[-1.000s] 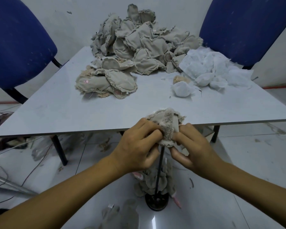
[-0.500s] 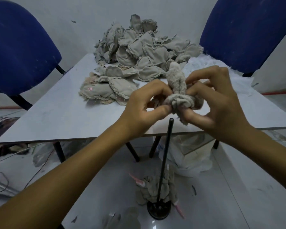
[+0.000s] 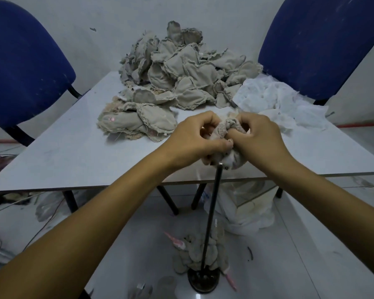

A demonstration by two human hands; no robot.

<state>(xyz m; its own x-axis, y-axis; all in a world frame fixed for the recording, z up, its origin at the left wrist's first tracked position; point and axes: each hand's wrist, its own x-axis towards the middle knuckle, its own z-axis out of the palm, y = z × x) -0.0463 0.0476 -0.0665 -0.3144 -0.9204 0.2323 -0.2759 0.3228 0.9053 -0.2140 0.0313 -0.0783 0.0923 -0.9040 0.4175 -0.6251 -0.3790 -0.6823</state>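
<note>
A small bunched beige cloth piece (image 3: 226, 128) is gripped between both hands just above the table's front edge. My left hand (image 3: 192, 138) curls round its left side with the thumb pressed across the front. My right hand (image 3: 261, 137) curls round its right side, fingers tucked into the fabric. The bottom of the piece sits at the tip of a thin black upright rod (image 3: 212, 212), which stands on a round black base (image 3: 203, 280) on the floor. Most of the piece is hidden by my fingers.
A big heap of beige cloth pieces (image 3: 181, 72) fills the back of the grey table (image 3: 63, 152), with a white fabric pile (image 3: 274, 100) at the right. Blue chairs (image 3: 20, 65) flank the table. Finished beige pieces (image 3: 194, 253) lie round the rod's base; a white bag (image 3: 246, 208) is under the table.
Both hands with the cloth piece rose from the table edge, then came down again onto the rod's tip. The piece is now more bunched and covered by my fingers.
</note>
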